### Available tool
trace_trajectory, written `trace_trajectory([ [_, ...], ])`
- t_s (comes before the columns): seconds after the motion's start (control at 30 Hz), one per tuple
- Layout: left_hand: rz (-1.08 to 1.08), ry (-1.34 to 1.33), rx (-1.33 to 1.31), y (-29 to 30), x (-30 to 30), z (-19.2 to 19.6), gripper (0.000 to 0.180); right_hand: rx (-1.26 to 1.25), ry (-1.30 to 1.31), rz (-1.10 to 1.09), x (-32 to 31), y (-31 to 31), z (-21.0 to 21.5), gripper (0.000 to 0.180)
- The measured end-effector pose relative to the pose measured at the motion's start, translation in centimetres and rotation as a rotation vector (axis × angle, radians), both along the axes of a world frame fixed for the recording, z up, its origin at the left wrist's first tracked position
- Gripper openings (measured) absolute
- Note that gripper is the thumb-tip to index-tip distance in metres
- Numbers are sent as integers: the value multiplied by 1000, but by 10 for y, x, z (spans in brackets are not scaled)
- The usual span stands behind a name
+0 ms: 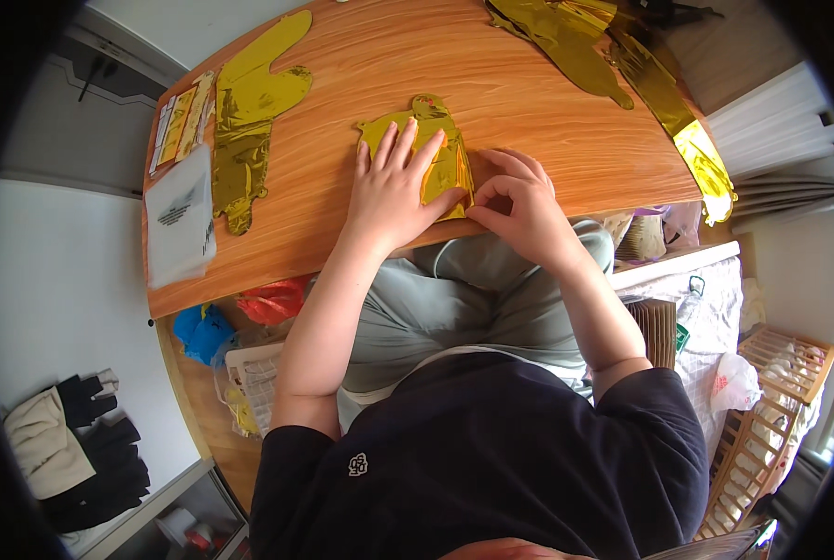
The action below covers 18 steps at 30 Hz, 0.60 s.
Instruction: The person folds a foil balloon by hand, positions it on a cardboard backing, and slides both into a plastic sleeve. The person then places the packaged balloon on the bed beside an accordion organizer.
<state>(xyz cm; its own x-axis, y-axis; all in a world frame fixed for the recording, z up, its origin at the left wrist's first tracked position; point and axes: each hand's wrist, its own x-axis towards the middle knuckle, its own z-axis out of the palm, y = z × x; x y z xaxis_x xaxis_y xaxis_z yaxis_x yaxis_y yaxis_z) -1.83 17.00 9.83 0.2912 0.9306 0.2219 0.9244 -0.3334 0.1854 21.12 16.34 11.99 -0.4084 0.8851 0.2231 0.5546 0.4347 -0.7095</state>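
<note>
A folded gold foil balloon (456, 154) lies near the table's front edge, straight before me. My left hand (396, 182) rests flat across it, fingers spread, covering much of its left part. At its lower right corner my right hand (521, 198) has thumb and forefinger pinched together on the foil's edge, the other fingers curled above the wood. The exact grip is partly hidden by the fingertips.
Flat gold foil balloons lie on the wooden table (370, 56) at left (258, 89) and far right (566, 47). A frosted plastic bag (182, 219) and paper packets (182, 121) are at the left edge. A wooden slatted rack (762, 429) stands right of me.
</note>
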Motion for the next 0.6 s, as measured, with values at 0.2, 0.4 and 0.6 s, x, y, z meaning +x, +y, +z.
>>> trace_trajectory([
  [0.2,3,-9,5,-1,-4,0,84,-9,-31,-9,-4,-1,-3,17],
  [0.4,13,-10,5,-2,-7,0,84,7,-60,-14,-5,-5,-5,15],
  [0.6,31,-10,-17,-3,-6,1,81,-11,72,-39,3,-17,-1,21],
])
